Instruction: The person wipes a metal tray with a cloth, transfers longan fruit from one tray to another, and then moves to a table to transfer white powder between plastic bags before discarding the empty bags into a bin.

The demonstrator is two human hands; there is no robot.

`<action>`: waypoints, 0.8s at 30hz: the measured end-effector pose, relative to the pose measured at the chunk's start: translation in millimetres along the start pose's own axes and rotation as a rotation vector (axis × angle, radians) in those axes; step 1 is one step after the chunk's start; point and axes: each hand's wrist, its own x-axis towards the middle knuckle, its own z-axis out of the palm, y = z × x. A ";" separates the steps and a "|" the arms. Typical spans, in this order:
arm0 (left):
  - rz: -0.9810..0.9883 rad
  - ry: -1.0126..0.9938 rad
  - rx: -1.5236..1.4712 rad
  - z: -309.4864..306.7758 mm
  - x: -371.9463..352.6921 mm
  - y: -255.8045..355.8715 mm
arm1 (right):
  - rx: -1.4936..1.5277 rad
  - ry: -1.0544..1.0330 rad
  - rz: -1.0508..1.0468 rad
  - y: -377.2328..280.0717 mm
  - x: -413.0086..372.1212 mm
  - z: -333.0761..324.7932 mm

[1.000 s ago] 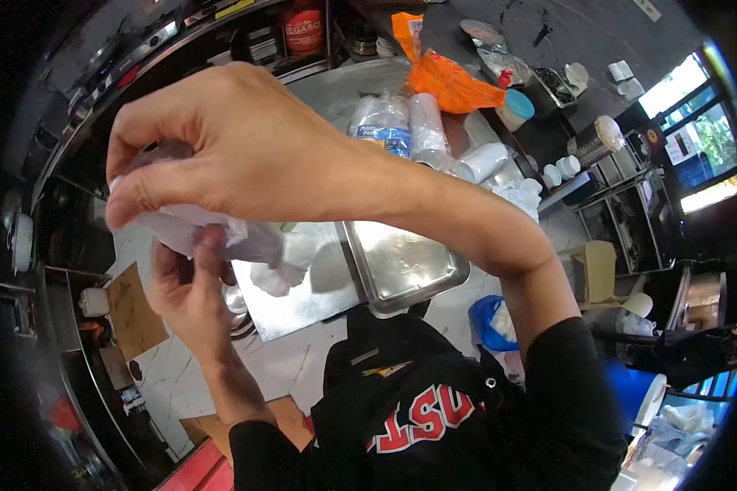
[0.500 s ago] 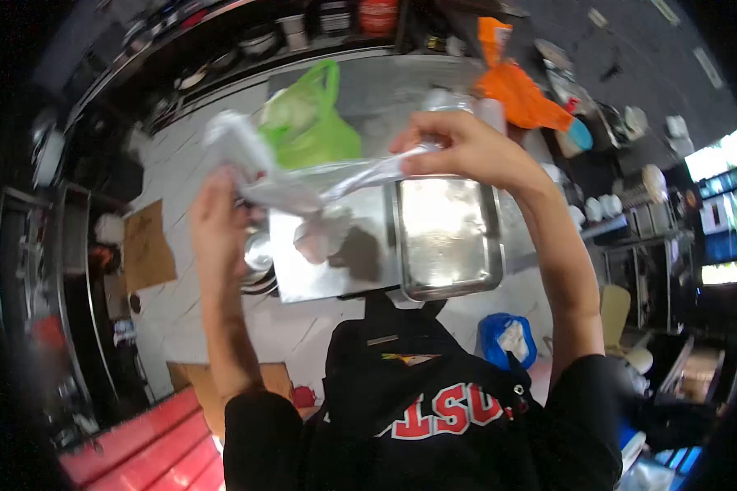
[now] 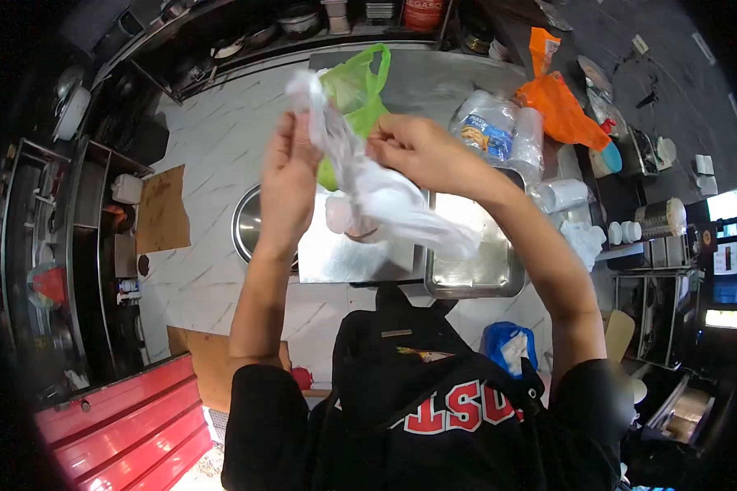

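A white plastic bag [image 3: 368,184], crumpled and partly blurred, stretches between my hands above the metal worktop [image 3: 356,263]. The fingers of my left hand [image 3: 291,168] are closed on its upper left part. My right hand [image 3: 422,151] pinches its edge further right, and the loose end hangs over the rim of a rectangular metal tray [image 3: 477,286]. Pale, pinkish rounded shapes [image 3: 340,214] show just under the bag; I cannot make out what they are. Behind my hands stands a light green plastic bag [image 3: 373,102].
A round metal bowl [image 3: 244,225] is left of the worktop. Wrapped clear plastic cups [image 3: 526,139], a labelled plastic pack [image 3: 485,131] and an orange bag [image 3: 561,110] lie at the back right. Below right is a blue bag [image 3: 499,331]; cardboard [image 3: 162,213] lies on the floor at left.
My hands have come closer together, and the white bag, earlier stretched wide between them, now bunches and swings down to the right. The left hand has risen. The whole view has shifted slightly.
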 end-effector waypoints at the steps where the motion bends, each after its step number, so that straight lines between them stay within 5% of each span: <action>1: 0.031 -0.098 -0.064 0.8 0.7 14.6 | 0.175 -0.017 -0.104 5.3 7.0 2.8; 2: 0.031 -0.096 -0.063 -1.4 -2.5 13.5 | 0.176 -0.019 -0.105 -3.1 7.1 1.9; 4: 0.272 0.012 -0.069 -9.3 -11.2 1.7 | 0.700 -0.068 0.083 -29.8 3.8 -6.3; 5: 0.291 -0.027 0.144 -25.5 -9.8 -20.6 | 0.745 -0.053 0.041 -33.3 4.1 -8.9; 6: 0.077 -0.100 0.274 -29.4 -18.2 -33.2 | 0.744 -0.054 0.040 -34.7 4.4 -11.5; 7: 0.301 -0.234 0.703 -38.7 -27.6 -56.9 | 0.758 0.025 -0.008 -35.1 4.1 -14.3; 8: 0.214 -0.214 0.861 -32.8 -38.5 -60.6 | 0.771 0.102 -0.055 -34.9 3.5 -15.9; 9: 0.401 -0.182 0.897 -33.8 -42.3 -68.2 | 0.654 0.244 -0.008 -34.0 3.2 -15.8; 10: 0.399 -0.180 0.898 -34.9 -48.2 -72.3 | 0.656 0.241 -0.006 -26.1 4.4 -14.7; 12: 0.148 0.025 0.723 -28.2 -61.8 -74.7 | 0.579 0.578 -0.053 4.1 8.3 -10.5; 16: 0.063 0.002 0.472 -29.6 -70.0 -88.9 | 0.731 0.397 0.071 48.7 -1.8 21.3; 20: -0.046 -0.053 0.314 -38.8 -66.5 -93.1 | 0.345 0.235 -0.019 92.8 -25.2 73.5; 24: -0.025 -0.110 0.286 -54.9 -68.5 -102.4 | 0.274 0.196 0.192 106.0 -27.4 70.0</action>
